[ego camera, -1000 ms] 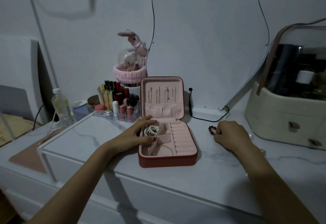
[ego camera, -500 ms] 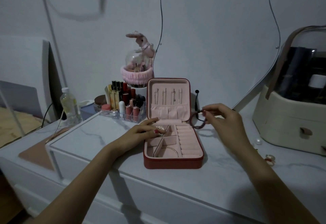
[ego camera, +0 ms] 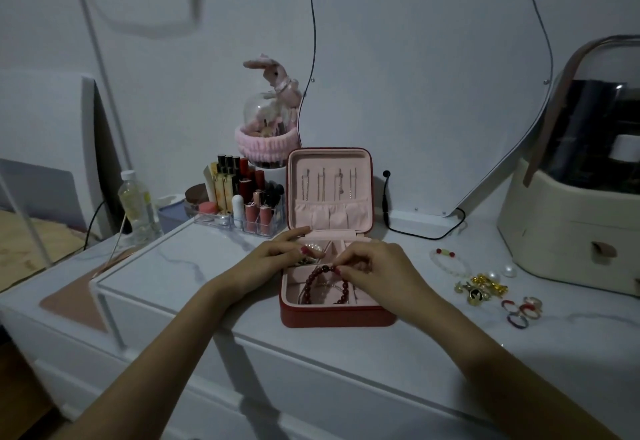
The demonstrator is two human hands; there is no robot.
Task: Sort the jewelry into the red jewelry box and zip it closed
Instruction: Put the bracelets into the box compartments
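The red jewelry box point(ego camera: 337, 315) lies open on the white marble-patterned tabletop point(ego camera: 214, 304), its lid standing upright at the back, and both hands are over its pink tray. The right hand point(ego camera: 377, 271) pinches a dark red bead bracelet point(ego camera: 313, 282) between thumb and fingertips, fingers drawn narrow, so the loop hangs into the front left compartment. The left hand point(ego camera: 273, 261) rests at the tray's back left corner with fingers loosely curled beside a pearl piece point(ego camera: 313, 245) (whether it grips anything cannot be told), while gold pieces point(ego camera: 483, 287) and 3 or so small rings point(ego camera: 519, 311) lie on the tabletop to the right.
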